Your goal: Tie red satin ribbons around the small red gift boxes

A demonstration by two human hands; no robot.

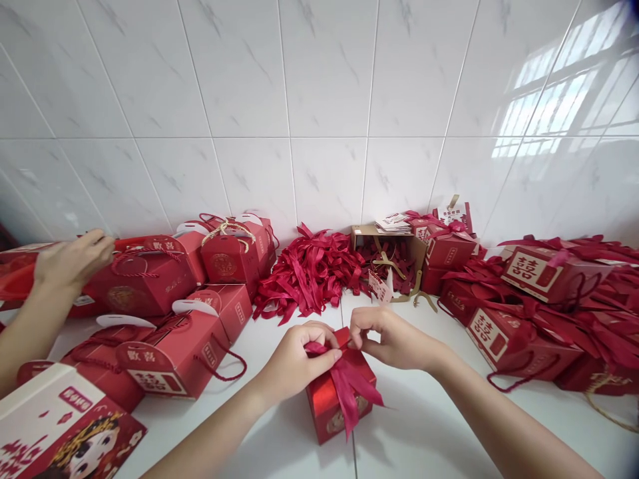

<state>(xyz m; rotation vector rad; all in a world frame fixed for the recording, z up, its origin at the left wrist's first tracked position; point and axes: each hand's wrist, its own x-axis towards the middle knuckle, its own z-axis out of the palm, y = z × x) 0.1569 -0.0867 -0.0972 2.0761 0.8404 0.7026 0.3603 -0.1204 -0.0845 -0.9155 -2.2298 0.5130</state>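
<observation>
In front of me, on the white tiled surface, stands a small shiny red gift box (319,399) with a round gold emblem on its side. A dark red ribbon (349,399) is gathered at its top, and two tails hang down the near face. My left hand (297,356) pinches the ribbon between thumb and fingers at the left of the box top. Bent over the box's back right edge, my right hand (392,336) has thumb and forefinger closed on the ribbon; the exact fold in its fingertips is partly hidden.
Another person's hand (74,259) reaches over red boxes (164,352) on the left. A ribbon pile (309,273) lies by the tiled wall, beside an open cardboard box (417,249) with ribbons and gold strips. Ribboned boxes (524,346) are stacked at right. A printed box (70,426) stands front left.
</observation>
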